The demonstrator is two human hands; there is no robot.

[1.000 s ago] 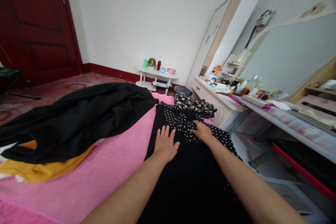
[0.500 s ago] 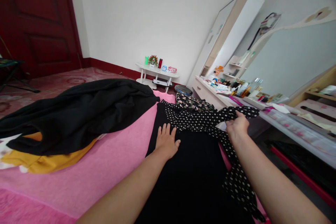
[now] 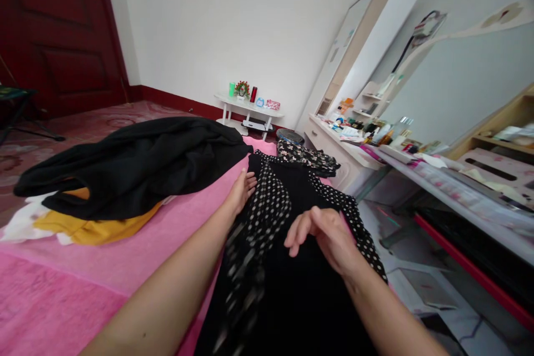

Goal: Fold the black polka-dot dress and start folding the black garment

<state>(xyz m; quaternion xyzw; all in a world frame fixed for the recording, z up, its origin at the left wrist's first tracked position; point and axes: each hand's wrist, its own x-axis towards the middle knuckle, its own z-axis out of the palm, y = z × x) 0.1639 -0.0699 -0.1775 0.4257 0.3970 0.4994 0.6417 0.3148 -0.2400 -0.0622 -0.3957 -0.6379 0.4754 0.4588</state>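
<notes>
A black dress [image 3: 304, 289] with black-and-white polka-dot sleeves [image 3: 261, 217] lies on the pink bed cover [image 3: 125, 272]. My left hand [image 3: 241, 190] reaches far along the dress's left edge near its shoulder, fingers together on the cloth; whether they pinch it is unclear. My right hand [image 3: 321, 233] hovers over the middle of the dress, fingers loosely curled and apart, holding nothing. A dotted sleeve lies folded down across the dress, blurred near me.
A large black garment [image 3: 133, 167] lies over yellow and white clothes [image 3: 83, 228] at the left. A floral garment [image 3: 306, 158] lies at the bed's far end. A cluttered dressing table [image 3: 359, 147] stands right, a small white table [image 3: 248, 111] by the wall, a dark red door [image 3: 54, 28] at left.
My right hand let go of the dotted sleeve it held out to the right and came back over the dress; the sleeve now lies across the dress. My left hand slid farther up.
</notes>
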